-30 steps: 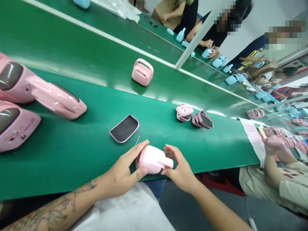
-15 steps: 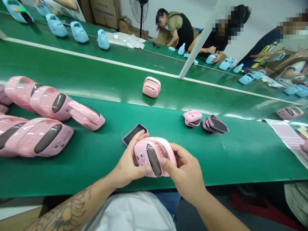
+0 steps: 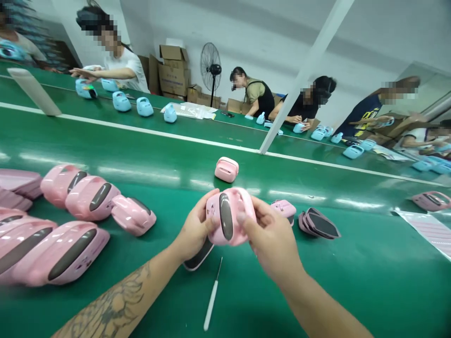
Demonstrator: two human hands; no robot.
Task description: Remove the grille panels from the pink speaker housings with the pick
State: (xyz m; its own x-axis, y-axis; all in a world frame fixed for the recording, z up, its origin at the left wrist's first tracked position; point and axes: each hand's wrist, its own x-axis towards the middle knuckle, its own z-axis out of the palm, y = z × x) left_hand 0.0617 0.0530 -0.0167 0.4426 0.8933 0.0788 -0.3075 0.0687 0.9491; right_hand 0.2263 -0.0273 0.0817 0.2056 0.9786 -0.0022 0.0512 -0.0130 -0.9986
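A pink plastic device (image 3: 229,217) with a dark oval panel on its front is held up above the green belt (image 3: 352,263). My left hand (image 3: 195,231) grips its left side and my right hand (image 3: 270,234) grips its right side, thumb on the front. Below my left hand a dark flat panel (image 3: 198,256) lies on the belt. A thin white-handled tool (image 3: 212,298) lies just in front of it. Another pink device (image 3: 226,169) stands farther back on the belt.
Several pink devices (image 3: 91,199) crowd the left. A small pink part (image 3: 286,208) and a stack of dark panels (image 3: 319,224) lie right of my hands. Blue devices (image 3: 144,106) line the far belt, where other people work. A white post (image 3: 299,82) rises from the divider.
The view has tilted up, showing more of the room. Both hands have lifted the pink device higher off the belt. The white-handled tool now shows below my hands.
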